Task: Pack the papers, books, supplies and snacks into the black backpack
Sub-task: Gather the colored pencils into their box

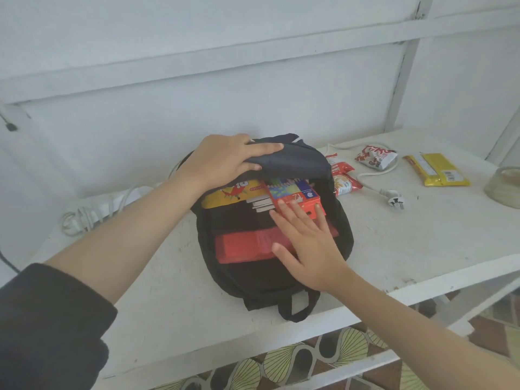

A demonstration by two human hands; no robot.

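Note:
The black backpack lies flat on the white table with its main compartment open. My left hand grips the top flap and holds it up. My right hand rests flat, fingers spread, on the bag's front, its fingertips touching a red and blue box of coloured pencils that sticks out of the opening. A yellow book and some grey book edges also show inside. A red strip crosses the bag's front.
To the right of the bag lie two red snack packets, a red and white snack bag, a yellow packet and a white cable with a plug. A glass jar stands at the far right. A white power strip lies left.

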